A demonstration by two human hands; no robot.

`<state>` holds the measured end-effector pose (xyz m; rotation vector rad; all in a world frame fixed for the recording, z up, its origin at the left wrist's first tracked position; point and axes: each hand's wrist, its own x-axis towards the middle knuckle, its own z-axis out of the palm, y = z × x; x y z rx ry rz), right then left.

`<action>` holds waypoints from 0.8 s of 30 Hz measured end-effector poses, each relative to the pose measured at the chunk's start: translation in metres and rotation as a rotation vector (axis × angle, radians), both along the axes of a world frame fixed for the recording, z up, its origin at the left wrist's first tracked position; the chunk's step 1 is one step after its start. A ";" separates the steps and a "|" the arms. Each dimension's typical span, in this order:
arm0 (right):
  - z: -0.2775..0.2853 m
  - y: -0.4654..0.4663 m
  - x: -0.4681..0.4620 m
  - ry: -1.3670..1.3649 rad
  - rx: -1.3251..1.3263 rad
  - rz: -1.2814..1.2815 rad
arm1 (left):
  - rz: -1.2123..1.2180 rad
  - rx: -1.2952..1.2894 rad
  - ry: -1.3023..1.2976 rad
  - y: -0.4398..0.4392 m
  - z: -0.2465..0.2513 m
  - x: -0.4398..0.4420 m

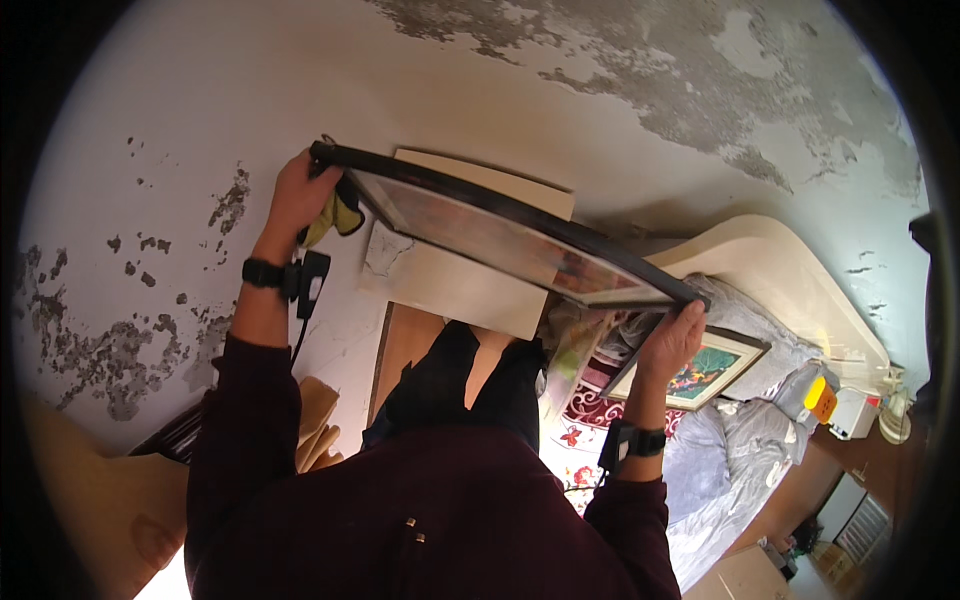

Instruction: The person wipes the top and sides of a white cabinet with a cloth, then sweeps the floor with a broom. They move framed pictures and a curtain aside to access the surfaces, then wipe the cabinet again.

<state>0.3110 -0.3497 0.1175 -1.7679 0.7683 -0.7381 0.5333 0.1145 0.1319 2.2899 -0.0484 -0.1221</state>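
A large framed picture [517, 217] with a dark frame is held up before me, tilted so its glazed front faces down towards me. My left hand [298, 191] grips its upper left corner. Under that same hand hangs a yellow-green and black cloth or glove [335, 217]; whether the fingers also pinch it is hard to tell. At the opposite end, my right hand [673, 339] holds the frame's right corner. Behind my right wrist, a second framed picture [709, 367] with a colourful print lies on the bed.
A cream cabinet [465, 289] stands in front of my legs, below the raised frame. To the right is a bed with a curved cream headboard [780, 255] and grey bedding [750, 450]. Paint peels from the wall [705, 90]. Brown fabric [319, 420] lies at lower left.
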 end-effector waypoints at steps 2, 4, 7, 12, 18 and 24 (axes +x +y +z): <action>-0.014 0.002 0.025 0.032 0.079 0.032 | 0.051 -0.028 -0.009 0.010 -0.014 0.019; -0.030 0.002 0.048 0.019 0.034 0.110 | 0.087 -0.019 -0.046 0.016 -0.029 0.033; -0.053 0.001 0.078 0.111 0.014 0.124 | 0.113 0.048 -0.079 0.022 -0.048 0.054; -0.076 -0.003 0.113 0.046 -0.096 0.193 | 0.145 0.053 -0.089 0.026 -0.074 0.076; -0.091 -0.003 0.133 0.093 -0.154 0.179 | 0.185 0.043 -0.102 0.020 -0.104 0.104; -0.093 -0.004 0.159 0.096 -0.119 0.210 | 0.225 0.034 -0.156 0.006 -0.103 0.122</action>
